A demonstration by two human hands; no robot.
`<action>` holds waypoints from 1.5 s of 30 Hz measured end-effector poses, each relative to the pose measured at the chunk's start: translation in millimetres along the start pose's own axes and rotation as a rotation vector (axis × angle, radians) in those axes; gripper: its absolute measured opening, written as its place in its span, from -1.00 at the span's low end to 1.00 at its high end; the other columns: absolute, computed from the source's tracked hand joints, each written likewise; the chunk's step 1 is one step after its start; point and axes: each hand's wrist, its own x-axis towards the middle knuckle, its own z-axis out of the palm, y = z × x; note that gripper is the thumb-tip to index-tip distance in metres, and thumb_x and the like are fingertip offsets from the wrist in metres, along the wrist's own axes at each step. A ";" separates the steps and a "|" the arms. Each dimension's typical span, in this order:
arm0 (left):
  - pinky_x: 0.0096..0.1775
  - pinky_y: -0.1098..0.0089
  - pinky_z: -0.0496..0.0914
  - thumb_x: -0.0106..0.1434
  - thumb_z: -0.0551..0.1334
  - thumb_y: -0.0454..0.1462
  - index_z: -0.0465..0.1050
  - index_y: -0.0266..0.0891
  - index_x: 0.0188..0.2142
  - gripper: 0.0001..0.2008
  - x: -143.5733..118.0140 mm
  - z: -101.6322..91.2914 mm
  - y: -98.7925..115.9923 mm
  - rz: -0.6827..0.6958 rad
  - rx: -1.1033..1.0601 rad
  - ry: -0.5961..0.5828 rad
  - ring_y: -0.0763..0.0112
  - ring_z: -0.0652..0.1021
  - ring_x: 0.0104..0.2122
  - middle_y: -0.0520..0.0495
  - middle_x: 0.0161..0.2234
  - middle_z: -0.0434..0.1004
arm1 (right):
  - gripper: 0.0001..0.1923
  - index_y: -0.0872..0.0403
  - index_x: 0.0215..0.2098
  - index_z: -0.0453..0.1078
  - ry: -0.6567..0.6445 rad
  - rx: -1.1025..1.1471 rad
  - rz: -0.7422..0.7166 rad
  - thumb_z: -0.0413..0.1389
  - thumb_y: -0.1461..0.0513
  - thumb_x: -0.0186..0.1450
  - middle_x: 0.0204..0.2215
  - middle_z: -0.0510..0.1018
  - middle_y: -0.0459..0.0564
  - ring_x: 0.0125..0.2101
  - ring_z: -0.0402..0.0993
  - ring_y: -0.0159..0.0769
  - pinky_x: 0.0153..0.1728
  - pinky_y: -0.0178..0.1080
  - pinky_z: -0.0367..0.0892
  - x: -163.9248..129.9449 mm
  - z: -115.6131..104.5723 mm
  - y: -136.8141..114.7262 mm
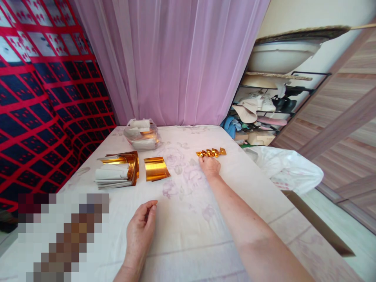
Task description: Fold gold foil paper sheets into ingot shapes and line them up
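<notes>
My right hand [209,165] reaches far across the white flowered sheet [188,219], its fingers touching a row of small folded gold foil pieces [211,152]. Whether it grips one is hidden by the fingers. My left hand [141,227] rests near me on the sheet, fingers loosely curled and apart, holding nothing. Left of centre lies a flat gold foil sheet [156,169]. Beside it sits a stack of gold and white paper sheets [117,170].
A clear plastic bag [142,134] with more paper stands at the back. A pink curtain [176,58] hangs behind. A white plastic bag [286,168] lies off the right edge, cluttered shelves [264,113] beyond. A red and black patterned cloth [44,98] covers the left.
</notes>
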 end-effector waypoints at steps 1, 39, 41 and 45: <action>-0.31 0.31 0.52 0.17 0.17 0.00 0.56 -0.16 -0.28 -0.65 -0.1 0.0 0.1 -0.005 0.001 0.002 0.29 0.59 -0.43 -0.04 -0.37 0.63 | -0.52 0.05 -0.15 0.60 0.004 0.001 -0.015 -0.13 0.04 0.44 -0.26 0.65 0.17 -0.24 0.56 -0.17 -0.23 -0.24 0.32 -2.1 0.7 -0.5; -0.27 0.35 0.48 0.27 0.10 -0.12 0.56 -0.20 -0.23 -0.69 -1.1 4.5 -3.1 0.069 -0.054 -0.013 0.33 0.59 -0.35 -0.06 -0.31 0.63 | -0.77 0.04 -0.30 0.51 -0.007 0.141 -0.725 0.06 0.15 0.41 -0.29 0.63 -0.02 -0.24 0.53 -0.28 -0.27 -0.33 0.25 -105.8 15.6 -99.4; -0.27 0.36 0.48 0.27 0.09 -0.12 0.56 -0.20 -0.23 -0.69 -1.0 4.7 -2.9 0.073 -0.055 -0.015 0.33 0.59 -0.34 -0.06 -0.31 0.62 | -0.79 0.04 -0.29 0.51 -0.010 0.150 -0.703 0.08 0.13 0.39 -0.28 0.62 0.00 -0.23 0.52 -0.27 -0.28 -0.33 0.25 -105.2 16.2 -100.1; -0.26 0.36 0.48 0.26 0.10 -0.12 0.56 -0.19 -0.23 -0.70 -0.6 4.2 -2.3 0.075 -0.051 -0.014 0.34 0.59 -0.35 -0.05 -0.32 0.62 | -0.80 0.05 -0.25 0.50 -0.008 0.173 -0.688 0.11 0.11 0.37 -0.28 0.62 0.03 -0.23 0.52 -0.23 -0.28 -0.31 0.25 -106.1 17.2 -99.5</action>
